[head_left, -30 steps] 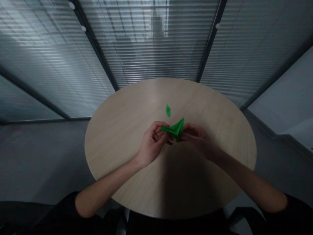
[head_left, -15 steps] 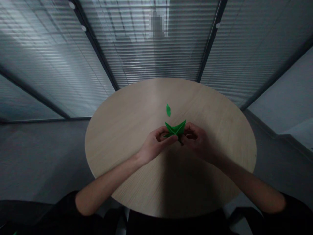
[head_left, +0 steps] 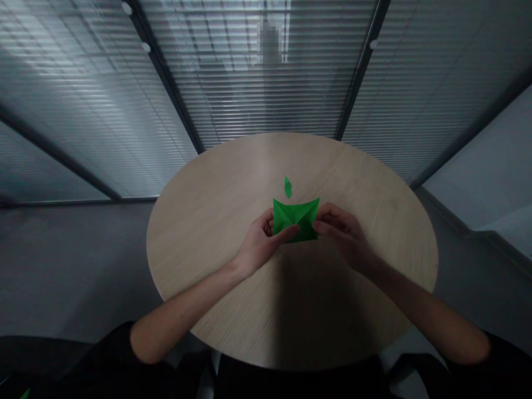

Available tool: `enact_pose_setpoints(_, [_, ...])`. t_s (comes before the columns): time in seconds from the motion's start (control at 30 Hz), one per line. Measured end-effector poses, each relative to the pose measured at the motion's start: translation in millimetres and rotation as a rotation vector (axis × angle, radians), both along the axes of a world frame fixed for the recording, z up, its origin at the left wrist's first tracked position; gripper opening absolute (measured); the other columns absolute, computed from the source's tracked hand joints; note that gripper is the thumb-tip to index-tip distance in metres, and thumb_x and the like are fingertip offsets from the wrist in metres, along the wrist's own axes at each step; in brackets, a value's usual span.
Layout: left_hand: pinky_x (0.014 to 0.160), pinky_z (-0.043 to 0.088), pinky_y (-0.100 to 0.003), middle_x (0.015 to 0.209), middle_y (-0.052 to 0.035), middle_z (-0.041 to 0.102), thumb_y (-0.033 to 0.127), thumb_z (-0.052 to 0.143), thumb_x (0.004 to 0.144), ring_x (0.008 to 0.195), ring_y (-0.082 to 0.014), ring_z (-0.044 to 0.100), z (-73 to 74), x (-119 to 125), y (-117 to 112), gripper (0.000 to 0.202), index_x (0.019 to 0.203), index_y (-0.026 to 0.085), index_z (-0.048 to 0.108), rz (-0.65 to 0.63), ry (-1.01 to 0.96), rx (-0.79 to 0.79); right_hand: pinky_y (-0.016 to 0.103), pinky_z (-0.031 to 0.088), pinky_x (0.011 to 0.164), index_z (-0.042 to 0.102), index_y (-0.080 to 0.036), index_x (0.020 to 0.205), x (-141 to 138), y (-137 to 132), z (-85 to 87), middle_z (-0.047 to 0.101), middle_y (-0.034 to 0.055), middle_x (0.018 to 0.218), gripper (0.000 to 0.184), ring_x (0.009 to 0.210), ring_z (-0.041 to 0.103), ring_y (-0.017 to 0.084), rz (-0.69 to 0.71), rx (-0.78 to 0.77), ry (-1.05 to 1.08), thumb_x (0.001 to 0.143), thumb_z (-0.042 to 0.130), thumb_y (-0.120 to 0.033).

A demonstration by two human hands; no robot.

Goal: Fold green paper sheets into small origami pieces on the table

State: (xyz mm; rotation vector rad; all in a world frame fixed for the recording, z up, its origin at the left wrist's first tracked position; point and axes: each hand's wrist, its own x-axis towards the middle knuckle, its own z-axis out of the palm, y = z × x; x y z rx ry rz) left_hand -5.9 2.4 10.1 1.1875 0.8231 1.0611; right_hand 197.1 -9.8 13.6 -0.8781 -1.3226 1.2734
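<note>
Between my hands, in the head view, is a sheet of green paper [head_left: 296, 213] with crease lines running across it. It is spread into a roughly rectangular shape with pointed upper corners. My left hand [head_left: 264, 235] is closed on its left side, the thumb lying over the front and the fingers behind. At the right edge, my right hand [head_left: 341, 230] pinches the paper between thumb and fingers. Just beyond the sheet, a small narrow green paper piece [head_left: 288, 187] lies on the table.
The round light-wood table [head_left: 208, 210] stands before me, with a dark shadow over its near middle. Glass panels with blinds [head_left: 266, 100] rise behind it, divided by dark frames. A grey floor [head_left: 75, 260] surrounds the table.
The green paper has gone from a compact, star-like folded form to a wider, flatter sheet. My right hand has turned slightly and shifted right along with its edge.
</note>
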Motion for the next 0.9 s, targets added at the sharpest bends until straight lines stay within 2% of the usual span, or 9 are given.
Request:
enact_pose_setpoints(0.17, [0.07, 0.055, -0.028, 0.088, -0.0038, 0.074, 0.036, 0.089, 0.076, 0.075, -0.0159, 0.069, 0.0, 0.7, 1.2, 0.043, 0.104, 0.013, 0.065, 0.026, 0.001, 0.022, 0.024, 0.047, 0.065, 0.066, -0.021, 0.077, -0.9, 2.7, 2.1, 0.057, -0.003, 0.072, 0.02, 0.067, 0.055, 0.011, 0.001, -0.142, 0.088, 0.086, 0.075, -0.036])
enact_pose_setpoints(0.3, [0.067, 0.056, -0.026, 0.088, -0.0038, 0.074, 0.036, 0.09, 0.075, 0.071, -0.0145, 0.068, 0.5, 0.2, 1.2, 0.042, 0.102, 0.014, 0.066, 0.035, 0.001, 0.042, 0.023, 0.049, 0.066, 0.067, -0.021, 0.077, -1.3, 3.2, 2.8, 0.059, -0.003, 0.074, 0.02, 0.068, 0.057, 0.011, 0.018, -0.194, 0.117, 0.085, 0.077, -0.037])
enact_pose_setpoints(0.43, [0.062, 0.054, -0.024, 0.084, -0.0032, 0.073, 0.034, 0.089, 0.076, 0.067, -0.0132, 0.066, 2.5, 0.0, -0.3, 0.04, 0.102, 0.013, 0.066, 0.054, 0.03, 0.047, 0.023, 0.052, 0.068, 0.07, -0.024, 0.087, 0.2, 2.3, 4.7, 0.065, -0.0023, 0.079, 0.017, 0.072, 0.061, 0.011, 0.039, -0.199, 0.101, 0.083, 0.081, -0.036])
enact_pose_setpoints(0.57, [0.062, 0.056, -0.024, 0.086, -0.004, 0.072, 0.033, 0.087, 0.076, 0.068, -0.0132, 0.066, 4.5, -0.3, -1.1, 0.039, 0.101, 0.013, 0.065, 0.077, 0.052, 0.07, 0.027, 0.058, 0.074, 0.072, -0.026, 0.099, 1.9, 3.0, 4.2, 0.072, 0.0007, 0.094, 0.016, 0.081, 0.068, 0.014, 0.087, -0.196, 0.072, 0.088, 0.077, -0.036])
enact_pose_setpoints(0.63, [0.057, 0.056, -0.024, 0.08, -0.002, 0.069, 0.034, 0.086, 0.078, 0.063, -0.0125, 0.065, 4.5, -0.5, -1.5, 0.035, 0.096, 0.015, 0.062, 0.089, 0.086, 0.109, 0.028, 0.059, 0.076, 0.072, -0.026, 0.103, 2.0, 3.5, 2.9, 0.073, 0.0014, 0.097, 0.018, 0.083, 0.07, 0.015, 0.128, -0.172, 0.061, 0.089, 0.076, -0.036])
enact_pose_setpoints(0.77, [0.044, 0.051, -0.021, 0.07, 0.0023, 0.062, 0.038, 0.082, 0.083, 0.051, -0.0104, 0.059, 1.9, 0.2, -3.6, 0.035, 0.091, 0.018, 0.054, 0.104, 0.177, 0.157, 0.027, 0.06, 0.074, 0.071, -0.025, 0.108, 0.9, 2.6, 0.9, 0.074, 0.0014, 0.093, 0.023, 0.081, 0.071, 0.014, 0.165, -0.117, 0.04, 0.089, 0.077, -0.036])
enact_pose_setpoints(0.9, [0.043, 0.052, -0.021, 0.074, 0.0005, 0.063, 0.04, 0.074, 0.091, 0.051, -0.0101, 0.06, -0.9, 1.8, -6.9, 0.031, 0.1, 0.018, 0.055, 0.041, 0.198, 0.161, 0.029, 0.062, 0.07, 0.068, -0.022, 0.11, -0.5, 1.2, 0.4, 0.072, 0.0008, 0.085, 0.029, 0.076, 0.07, 0.015, 0.164, -0.118, -0.037, 0.088, 0.079, -0.036])
